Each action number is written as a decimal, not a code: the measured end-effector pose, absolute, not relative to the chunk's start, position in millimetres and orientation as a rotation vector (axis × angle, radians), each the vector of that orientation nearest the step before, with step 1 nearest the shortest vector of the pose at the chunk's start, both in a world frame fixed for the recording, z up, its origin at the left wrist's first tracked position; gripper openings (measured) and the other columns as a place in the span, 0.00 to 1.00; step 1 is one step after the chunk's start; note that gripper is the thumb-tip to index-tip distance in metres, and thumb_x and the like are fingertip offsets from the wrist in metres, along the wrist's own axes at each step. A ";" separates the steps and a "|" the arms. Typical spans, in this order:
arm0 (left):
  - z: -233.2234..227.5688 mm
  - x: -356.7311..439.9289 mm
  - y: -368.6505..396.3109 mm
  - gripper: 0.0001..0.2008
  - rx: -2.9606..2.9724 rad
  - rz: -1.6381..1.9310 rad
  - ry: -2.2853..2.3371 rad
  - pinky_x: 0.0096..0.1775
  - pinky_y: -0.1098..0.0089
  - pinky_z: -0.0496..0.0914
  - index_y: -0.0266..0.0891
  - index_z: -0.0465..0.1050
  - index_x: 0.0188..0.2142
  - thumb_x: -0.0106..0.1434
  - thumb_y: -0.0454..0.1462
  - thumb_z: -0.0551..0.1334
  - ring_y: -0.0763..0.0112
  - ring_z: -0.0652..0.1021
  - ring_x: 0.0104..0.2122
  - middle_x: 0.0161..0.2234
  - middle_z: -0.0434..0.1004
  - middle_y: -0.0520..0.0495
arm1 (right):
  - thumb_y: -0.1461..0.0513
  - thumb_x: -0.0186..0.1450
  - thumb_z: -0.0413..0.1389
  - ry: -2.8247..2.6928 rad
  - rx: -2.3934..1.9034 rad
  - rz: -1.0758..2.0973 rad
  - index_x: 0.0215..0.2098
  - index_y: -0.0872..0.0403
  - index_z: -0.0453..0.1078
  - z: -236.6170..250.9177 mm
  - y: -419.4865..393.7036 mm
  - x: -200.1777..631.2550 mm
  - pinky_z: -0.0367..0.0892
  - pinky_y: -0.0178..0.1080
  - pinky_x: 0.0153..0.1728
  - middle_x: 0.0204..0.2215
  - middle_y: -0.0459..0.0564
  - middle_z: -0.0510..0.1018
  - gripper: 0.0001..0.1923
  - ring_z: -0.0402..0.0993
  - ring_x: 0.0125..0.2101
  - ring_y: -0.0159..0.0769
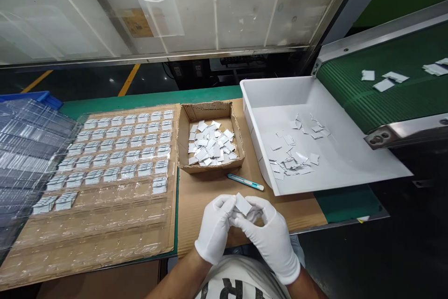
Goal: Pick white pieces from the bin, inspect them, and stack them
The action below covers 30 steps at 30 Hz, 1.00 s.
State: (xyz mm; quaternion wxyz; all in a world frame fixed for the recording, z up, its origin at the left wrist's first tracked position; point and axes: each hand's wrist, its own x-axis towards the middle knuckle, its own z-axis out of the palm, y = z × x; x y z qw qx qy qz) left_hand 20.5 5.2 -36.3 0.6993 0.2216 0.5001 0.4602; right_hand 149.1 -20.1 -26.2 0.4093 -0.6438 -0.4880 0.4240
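While both forearms are brought in from the lower edge of the view, a small white piece [242, 205] is held up just in front of the body, above a brown cardboard sheet [196, 212]. Its upper left side is pinched between the thumb and fingers of the gloved left hand [216, 226], and its lower right side is gripped by the fingertips of the gloved right hand [271, 233], so both hands are closed on the same piece (the underside is hidden by the fingers).

Beyond the hands, a blue cutter [245, 182] is laid near the front of an open cardboard box [213, 167], in which a loose heap of similar pieces [212, 145] is contained. To the right, more pieces are scattered in a white tray [345, 168], and a few are carried on a green conveyor belt [346, 93] that is set above its far right side. To the left, rows of stacked pieces [112, 174] are seated in the compartments of a clear plastic tray [115, 229]; in the nearest occupied row, two stacks are placed at the left and one at the right.
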 end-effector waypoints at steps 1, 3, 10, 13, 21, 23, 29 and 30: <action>-38.0 20.1 3.9 0.17 0.503 1.024 1.124 0.26 0.72 0.69 0.35 0.76 0.28 0.53 0.49 0.69 0.72 0.74 0.23 0.25 0.78 0.48 | 0.61 0.54 0.67 -1.243 -1.640 1.019 0.42 0.53 0.75 -28.7 -21.3 149.6 0.73 0.42 0.41 0.36 0.50 0.82 0.18 0.78 0.35 0.41; -40.0 19.3 0.9 0.18 0.516 1.025 1.145 0.24 0.74 0.68 0.34 0.77 0.29 0.53 0.49 0.69 0.74 0.74 0.22 0.25 0.78 0.48 | 0.60 0.56 0.66 -1.219 -1.637 1.007 0.42 0.53 0.76 -34.0 -23.3 151.1 0.73 0.41 0.39 0.34 0.50 0.83 0.16 0.79 0.34 0.40; -32.6 19.1 -7.1 0.23 0.521 0.973 1.153 0.20 0.76 0.66 0.33 0.77 0.24 0.49 0.53 0.70 0.75 0.73 0.17 0.18 0.77 0.48 | 0.59 0.56 0.67 -1.035 -1.474 1.195 0.43 0.53 0.77 -43.3 -24.6 155.8 0.75 0.39 0.36 0.32 0.49 0.84 0.17 0.79 0.31 0.39; -30.6 18.5 -9.1 0.24 0.552 0.955 1.162 0.20 0.76 0.65 0.32 0.77 0.22 0.51 0.54 0.69 0.76 0.72 0.16 0.17 0.77 0.47 | 0.59 0.55 0.68 -1.001 -1.428 1.234 0.42 0.52 0.78 -42.9 -23.6 157.2 0.75 0.39 0.36 0.32 0.49 0.84 0.17 0.80 0.32 0.40; -26.4 18.9 -9.4 0.26 0.567 0.928 1.162 0.20 0.76 0.64 0.33 0.74 0.19 0.49 0.56 0.69 0.76 0.71 0.15 0.15 0.75 0.47 | 0.61 0.55 0.67 -0.945 -1.370 1.303 0.42 0.51 0.79 -40.6 -22.0 158.8 0.75 0.36 0.36 0.33 0.48 0.85 0.15 0.81 0.32 0.39; -26.8 19.1 -9.4 0.26 0.574 0.930 1.163 0.20 0.75 0.64 0.33 0.74 0.19 0.49 0.56 0.69 0.76 0.71 0.15 0.15 0.75 0.47 | 0.62 0.55 0.67 -0.909 -1.348 1.332 0.42 0.51 0.78 -39.6 -21.6 158.3 0.76 0.36 0.36 0.33 0.47 0.85 0.15 0.81 0.32 0.39; -30.7 18.8 -10.5 0.25 0.597 0.936 1.154 0.21 0.75 0.63 0.33 0.74 0.19 0.51 0.56 0.68 0.76 0.70 0.15 0.15 0.75 0.47 | 0.61 0.55 0.67 -0.914 -1.356 1.350 0.42 0.53 0.78 -40.9 -18.9 158.5 0.76 0.39 0.36 0.33 0.49 0.85 0.16 0.82 0.33 0.41; -31.2 18.9 -10.6 0.25 0.602 0.935 1.155 0.21 0.75 0.63 0.33 0.74 0.19 0.51 0.56 0.68 0.76 0.70 0.15 0.15 0.75 0.47 | 0.61 0.56 0.67 -0.929 -1.361 1.345 0.43 0.53 0.77 -40.8 -18.5 158.8 0.76 0.39 0.37 0.34 0.50 0.85 0.16 0.82 0.33 0.41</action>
